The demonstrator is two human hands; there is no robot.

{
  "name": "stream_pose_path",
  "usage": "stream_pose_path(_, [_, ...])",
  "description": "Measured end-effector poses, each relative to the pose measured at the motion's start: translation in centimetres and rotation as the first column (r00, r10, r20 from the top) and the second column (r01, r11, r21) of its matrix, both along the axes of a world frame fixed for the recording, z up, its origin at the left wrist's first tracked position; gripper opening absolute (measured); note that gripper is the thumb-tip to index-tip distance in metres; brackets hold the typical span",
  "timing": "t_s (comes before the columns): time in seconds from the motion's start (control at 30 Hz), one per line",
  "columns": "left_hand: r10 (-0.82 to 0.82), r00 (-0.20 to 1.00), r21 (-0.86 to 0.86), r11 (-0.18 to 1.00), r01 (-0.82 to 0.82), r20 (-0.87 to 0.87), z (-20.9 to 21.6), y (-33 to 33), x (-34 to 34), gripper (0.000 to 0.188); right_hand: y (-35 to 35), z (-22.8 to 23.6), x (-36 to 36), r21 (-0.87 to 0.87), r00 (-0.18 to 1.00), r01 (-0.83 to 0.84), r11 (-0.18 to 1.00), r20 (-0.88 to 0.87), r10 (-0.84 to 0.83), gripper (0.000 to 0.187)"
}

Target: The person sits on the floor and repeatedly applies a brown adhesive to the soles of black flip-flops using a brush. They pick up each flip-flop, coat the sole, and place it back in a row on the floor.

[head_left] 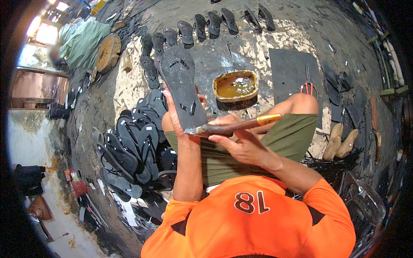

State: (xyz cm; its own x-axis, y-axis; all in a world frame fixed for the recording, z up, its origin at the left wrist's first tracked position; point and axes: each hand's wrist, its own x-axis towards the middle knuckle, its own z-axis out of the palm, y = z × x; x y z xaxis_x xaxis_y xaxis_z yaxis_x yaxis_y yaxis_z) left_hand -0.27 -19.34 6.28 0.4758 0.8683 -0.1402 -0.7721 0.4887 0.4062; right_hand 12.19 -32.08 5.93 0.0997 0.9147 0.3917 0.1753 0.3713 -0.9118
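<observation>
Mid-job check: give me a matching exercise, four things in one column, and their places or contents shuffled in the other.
Things:
1. Black sole
2. Stick-like tool
3. Red-handled scissors
4. Tub

Places or contents:
A. On a dark flat sheet
B. Amber-brown liquid inside
C. Held by the left hand
D. Held by the right hand

Pairs: 1-C, 2-D, 3-A, 4-B

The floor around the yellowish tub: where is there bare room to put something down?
Bare floor lies between the tub and the sandal row; the dark sheet is also bare left of the scissors. Crowded: the left side, with the sandal pile.
</observation>
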Motion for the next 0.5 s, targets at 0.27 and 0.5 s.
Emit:
stream_pose_path(0.27, [-0.010, 0.980, -0.193, 0.980, 0.048, 0.198, 0.1, -2.7, 3.9, 0.040, 9.1, 1.6, 4.3, 0.263, 0.986, 0.108, 0.959, 0.092, -0.136, 0.029])
stream_pose_path(0.5, [0.045, 0.975, 0.059, 0.998, -0.033, -0.218, -2.0, 4.2, 0.7, 0.044, 3.7, 0.3, 1.0, -0.100, 0.937, -0.226, 0.969, -0.296, 0.188, 0.032])
